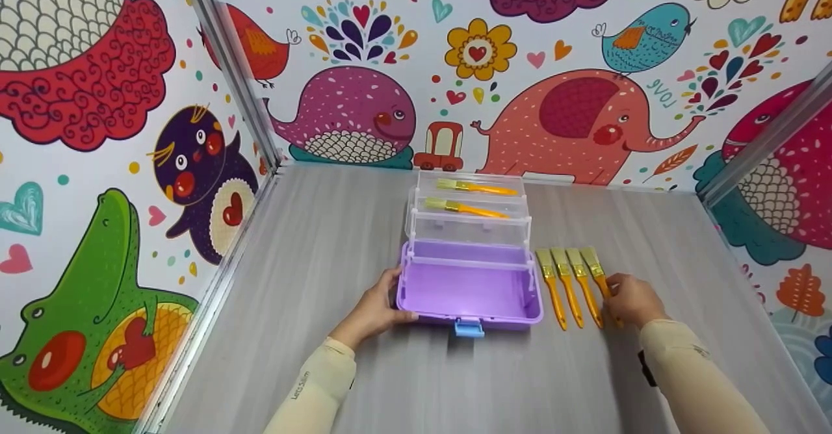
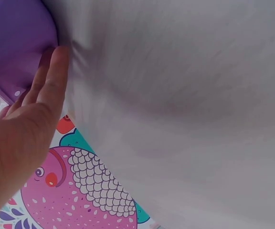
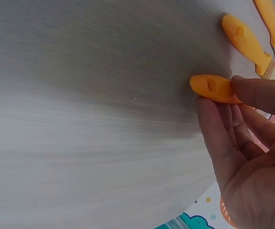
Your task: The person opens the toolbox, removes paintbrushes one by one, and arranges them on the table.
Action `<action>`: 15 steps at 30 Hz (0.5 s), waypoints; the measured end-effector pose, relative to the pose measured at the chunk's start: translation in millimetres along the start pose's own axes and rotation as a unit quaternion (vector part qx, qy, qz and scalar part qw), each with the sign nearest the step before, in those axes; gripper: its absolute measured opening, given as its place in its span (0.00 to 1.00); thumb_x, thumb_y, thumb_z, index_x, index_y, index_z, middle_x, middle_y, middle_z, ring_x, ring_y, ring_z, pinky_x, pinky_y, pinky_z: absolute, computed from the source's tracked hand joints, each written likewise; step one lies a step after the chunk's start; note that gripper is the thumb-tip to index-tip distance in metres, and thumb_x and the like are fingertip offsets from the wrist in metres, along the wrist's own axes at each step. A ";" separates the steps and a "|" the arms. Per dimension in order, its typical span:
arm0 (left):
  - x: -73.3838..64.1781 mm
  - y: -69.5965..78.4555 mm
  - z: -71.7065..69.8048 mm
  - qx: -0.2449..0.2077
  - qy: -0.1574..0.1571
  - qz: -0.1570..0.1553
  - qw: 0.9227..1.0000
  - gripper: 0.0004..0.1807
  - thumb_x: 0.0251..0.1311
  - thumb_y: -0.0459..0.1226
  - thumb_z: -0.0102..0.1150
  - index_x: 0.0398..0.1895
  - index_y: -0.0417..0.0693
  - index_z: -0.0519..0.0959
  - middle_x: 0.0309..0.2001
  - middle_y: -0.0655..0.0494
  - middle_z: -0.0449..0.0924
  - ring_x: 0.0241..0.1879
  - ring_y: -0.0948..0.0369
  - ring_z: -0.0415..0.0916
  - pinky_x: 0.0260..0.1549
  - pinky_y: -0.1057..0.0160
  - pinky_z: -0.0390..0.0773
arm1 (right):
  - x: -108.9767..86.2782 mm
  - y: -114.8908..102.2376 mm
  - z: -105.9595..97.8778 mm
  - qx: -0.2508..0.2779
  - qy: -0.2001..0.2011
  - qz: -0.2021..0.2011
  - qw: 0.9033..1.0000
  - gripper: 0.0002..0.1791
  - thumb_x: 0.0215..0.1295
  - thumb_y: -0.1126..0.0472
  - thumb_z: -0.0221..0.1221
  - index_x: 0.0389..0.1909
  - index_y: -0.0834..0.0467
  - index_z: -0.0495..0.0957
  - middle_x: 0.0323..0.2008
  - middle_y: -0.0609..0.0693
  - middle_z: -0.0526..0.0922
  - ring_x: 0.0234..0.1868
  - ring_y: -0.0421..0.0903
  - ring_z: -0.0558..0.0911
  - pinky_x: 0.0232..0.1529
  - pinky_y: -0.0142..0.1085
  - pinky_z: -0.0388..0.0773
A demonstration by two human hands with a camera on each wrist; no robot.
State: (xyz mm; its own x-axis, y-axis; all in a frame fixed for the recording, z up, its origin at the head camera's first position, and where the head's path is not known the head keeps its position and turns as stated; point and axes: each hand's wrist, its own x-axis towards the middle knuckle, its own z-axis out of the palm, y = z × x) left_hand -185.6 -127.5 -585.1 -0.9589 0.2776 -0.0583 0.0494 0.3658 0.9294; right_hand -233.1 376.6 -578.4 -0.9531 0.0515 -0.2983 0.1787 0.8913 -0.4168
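Note:
A purple storage box (image 1: 468, 290) with a blue latch (image 1: 469, 328) stands open on the table. My left hand (image 1: 376, 310) rests against its left front corner. In the left wrist view, straight fingers (image 2: 51, 78) lie along the purple wall. My right hand (image 1: 634, 299) pinches the handle of the rightmost paintbrush (image 1: 595, 264) between thumb and fingers. The right wrist view shows its orange handle end (image 3: 211, 88) sticking out of the grip. To its left lie three similar paintbrushes (image 1: 571, 284) in a row, bristles toward the back.
Clear tiered trays (image 1: 468, 229) rise behind the box's base. One paintbrush (image 1: 478, 210) lies in a tray, and another paintbrush (image 1: 487, 189) in the tray above. Printed cartoon panels (image 1: 351, 109) enclose the grey table (image 1: 312, 239) at the back and sides.

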 end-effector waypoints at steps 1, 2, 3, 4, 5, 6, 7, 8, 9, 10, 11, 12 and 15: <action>0.1 -0.2 0.2 0.000 0.000 -0.001 1.000 0.53 0.45 0.30 0.78 0.73 0.36 0.57 0.69 0.35 0.65 0.68 0.43 0.63 0.68 0.47 0.59 | -0.4 -0.3 -0.4 -0.001 0.000 0.002 1.000 0.27 0.58 0.68 0.63 0.58 0.75 0.71 0.48 0.72 0.80 0.38 0.56 0.80 0.34 0.47 0.81; 0.2 -0.4 0.4 -0.001 0.001 0.000 1.000 0.53 0.45 0.30 0.78 0.73 0.36 0.57 0.69 0.35 0.65 0.68 0.43 0.63 0.68 0.47 0.59 | -0.7 -0.5 -0.7 -0.003 0.000 0.003 1.000 0.27 0.58 0.68 0.63 0.57 0.75 0.71 0.48 0.71 0.80 0.38 0.57 0.80 0.35 0.48 0.81; 0.3 -0.3 0.6 -0.004 0.001 -0.003 1.000 0.53 0.44 0.30 0.78 0.74 0.37 0.57 0.69 0.35 0.65 0.68 0.43 0.63 0.68 0.48 0.59 | -1.1 -0.7 -1.0 -0.005 0.001 0.003 1.000 0.27 0.58 0.68 0.63 0.57 0.75 0.72 0.47 0.71 0.80 0.39 0.57 0.80 0.35 0.48 0.81; 0.3 -0.6 0.8 -0.005 0.002 -0.001 1.000 0.53 0.44 0.30 0.78 0.73 0.37 0.57 0.69 0.35 0.65 0.68 0.43 0.63 0.68 0.48 0.59 | -1.5 -1.0 -1.2 -0.007 0.002 0.004 1.000 0.27 0.58 0.68 0.63 0.57 0.76 0.71 0.47 0.71 0.80 0.39 0.57 0.80 0.35 0.48 0.81; 0.1 -0.5 0.8 -0.005 0.002 0.001 1.000 0.53 0.44 0.30 0.78 0.73 0.37 0.57 0.69 0.35 0.65 0.68 0.43 0.63 0.68 0.47 0.59 | -1.8 -1.2 -1.2 -0.009 0.002 0.004 1.000 0.27 0.58 0.67 0.63 0.57 0.76 0.71 0.47 0.71 0.80 0.39 0.57 0.80 0.35 0.49 0.81; 0.1 -0.5 0.8 -0.005 0.003 0.003 1.000 0.53 0.44 0.30 0.78 0.73 0.36 0.57 0.69 0.35 0.65 0.68 0.43 0.63 0.68 0.47 0.59 | -2.2 -1.5 -1.3 -0.011 0.003 0.003 1.000 0.27 0.58 0.67 0.63 0.57 0.76 0.72 0.46 0.71 0.80 0.39 0.57 0.80 0.36 0.49 0.81; 0.1 -0.6 0.9 -0.005 0.003 0.003 1.000 0.53 0.44 0.30 0.78 0.73 0.36 0.57 0.69 0.35 0.65 0.68 0.43 0.63 0.68 0.47 0.59 | -2.4 -1.7 -1.3 -0.013 0.005 0.002 1.000 0.27 0.58 0.67 0.63 0.57 0.76 0.72 0.46 0.71 0.80 0.39 0.57 0.80 0.36 0.49 0.81; 0.0 -0.7 0.9 -0.005 0.003 0.005 1.000 0.53 0.44 0.30 0.78 0.73 0.36 0.57 0.69 0.34 0.65 0.68 0.43 0.63 0.68 0.47 0.59 | -2.8 -2.0 -1.4 -0.015 0.007 0.001 1.000 0.26 0.58 0.67 0.62 0.57 0.76 0.72 0.46 0.71 0.80 0.39 0.57 0.80 0.37 0.50 0.81; 0.0 -0.5 0.9 -0.005 0.003 0.005 1.000 0.53 0.44 0.29 0.78 0.73 0.36 0.57 0.69 0.35 0.65 0.68 0.43 0.63 0.68 0.47 0.59 | -3.3 -2.6 -1.6 -0.015 0.009 0.000 1.000 0.26 0.58 0.68 0.62 0.56 0.76 0.72 0.46 0.71 0.80 0.39 0.57 0.80 0.37 0.50 0.81; 0.1 -0.7 1.0 -0.004 0.003 0.005 1.000 0.53 0.44 0.29 0.78 0.73 0.36 0.57 0.69 0.35 0.65 0.68 0.43 0.63 0.68 0.47 0.58 | -3.6 -2.9 -1.8 -0.016 0.011 0.000 1.000 0.26 0.58 0.68 0.62 0.56 0.76 0.72 0.45 0.70 0.81 0.39 0.57 0.80 0.38 0.51 0.80; 0.3 -0.8 0.9 -0.004 0.003 0.003 1.000 0.53 0.44 0.30 0.78 0.73 0.36 0.57 0.69 0.35 0.64 0.68 0.43 0.62 0.68 0.48 0.58 | -4.0 -3.4 -2.0 -0.017 0.012 -0.001 1.000 0.25 0.58 0.68 0.62 0.56 0.76 0.72 0.45 0.70 0.81 0.39 0.58 0.80 0.38 0.52 0.80; 0.5 -1.1 1.0 -0.003 0.003 0.002 1.000 0.53 0.44 0.30 0.78 0.73 0.36 0.57 0.69 0.35 0.64 0.69 0.43 0.62 0.68 0.48 0.58 | -4.3 -3.7 -2.2 -0.018 0.014 -0.001 1.000 0.25 0.58 0.68 0.62 0.56 0.76 0.73 0.45 0.70 0.81 0.39 0.58 0.80 0.39 0.52 0.80; 0.9 -1.4 0.8 -0.002 0.002 -0.001 1.000 0.53 0.44 0.30 0.78 0.73 0.37 0.56 0.69 0.36 0.65 0.69 0.44 0.63 0.68 0.48 0.58 | -4.6 -4.0 -2.5 -0.019 0.014 0.000 1.000 0.25 0.58 0.68 0.62 0.55 0.76 0.73 0.45 0.70 0.81 0.40 0.58 0.80 0.39 0.53 0.80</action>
State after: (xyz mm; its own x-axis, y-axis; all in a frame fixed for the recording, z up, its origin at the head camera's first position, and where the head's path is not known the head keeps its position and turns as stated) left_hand -186.3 -127.1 -586.7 -0.9599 0.2738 -0.0596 0.0459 0.3634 0.9305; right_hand -230.0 373.9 -573.2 -0.9600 0.0632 -0.2729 0.1691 0.9075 -0.3846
